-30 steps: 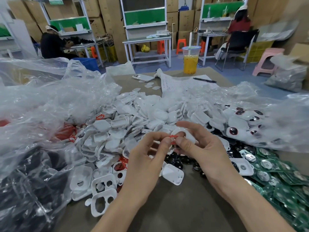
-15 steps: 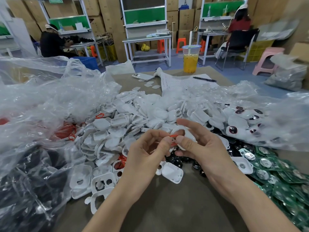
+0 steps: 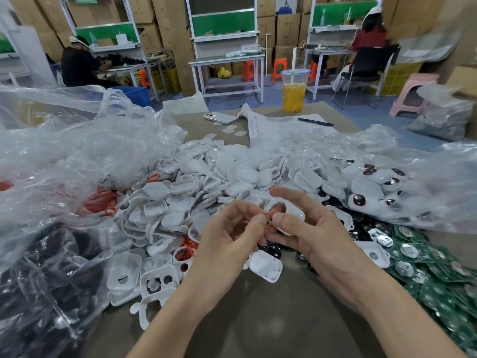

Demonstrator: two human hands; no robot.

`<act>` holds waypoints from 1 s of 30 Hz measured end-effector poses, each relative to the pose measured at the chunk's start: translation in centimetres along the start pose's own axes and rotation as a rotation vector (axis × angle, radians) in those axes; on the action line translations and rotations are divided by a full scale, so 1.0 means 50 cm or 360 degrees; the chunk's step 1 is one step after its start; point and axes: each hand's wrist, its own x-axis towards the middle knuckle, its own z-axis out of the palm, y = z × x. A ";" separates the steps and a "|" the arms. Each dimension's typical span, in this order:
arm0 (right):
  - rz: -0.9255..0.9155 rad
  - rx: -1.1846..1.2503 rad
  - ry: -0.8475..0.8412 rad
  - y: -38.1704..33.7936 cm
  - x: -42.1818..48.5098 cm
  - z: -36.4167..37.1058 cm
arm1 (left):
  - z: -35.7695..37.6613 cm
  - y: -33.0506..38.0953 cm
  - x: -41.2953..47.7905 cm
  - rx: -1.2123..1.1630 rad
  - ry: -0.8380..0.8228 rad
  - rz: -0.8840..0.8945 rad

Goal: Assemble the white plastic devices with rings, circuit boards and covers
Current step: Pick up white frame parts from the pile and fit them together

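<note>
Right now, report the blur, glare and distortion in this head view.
Head view: wide-angle distortion tilts the white-framed green-panelled workbench at left; blur smears the top right corner; glare whitens the clear plastic bag; the left hand pinching the small red ring and the right hand holding the white plastic housing are sharp.

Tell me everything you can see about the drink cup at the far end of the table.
The drink cup is clear plastic, with a sealed top rimmed in blue and a pale straw through it. An orange-yellow drink fills about its lower two thirds. It stands upright near the far edge of the table, beyond the printed sheet and the pen.
</note>
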 end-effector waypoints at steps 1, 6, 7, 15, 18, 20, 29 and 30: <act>0.0001 0.0005 -0.0003 0.000 0.000 0.000 | 0.000 0.001 -0.001 0.0001 -0.0003 -0.0004; 0.0005 0.0035 -0.0016 0.001 0.000 -0.001 | 0.000 0.006 -0.001 -0.0018 -0.0027 -0.0048; 0.0008 0.0026 -0.0012 0.001 0.000 -0.001 | 0.000 0.006 -0.002 -0.0032 -0.0028 -0.0054; 0.0010 0.0073 0.0116 -0.001 0.003 0.000 | 0.010 -0.004 -0.007 0.0579 0.0174 0.0123; 0.0002 0.0109 0.0158 -0.003 0.003 -0.001 | 0.009 -0.009 -0.009 0.1099 0.0163 0.0549; 0.0018 0.0093 0.0159 -0.003 0.003 -0.001 | 0.007 -0.011 -0.008 0.1228 0.0188 0.0666; 0.0057 0.0181 0.0160 0.002 0.003 0.008 | 0.010 -0.006 -0.010 0.1079 0.0333 0.0499; 0.0060 0.0179 0.0154 0.004 0.003 0.010 | 0.011 -0.006 -0.011 0.1079 0.0352 0.0491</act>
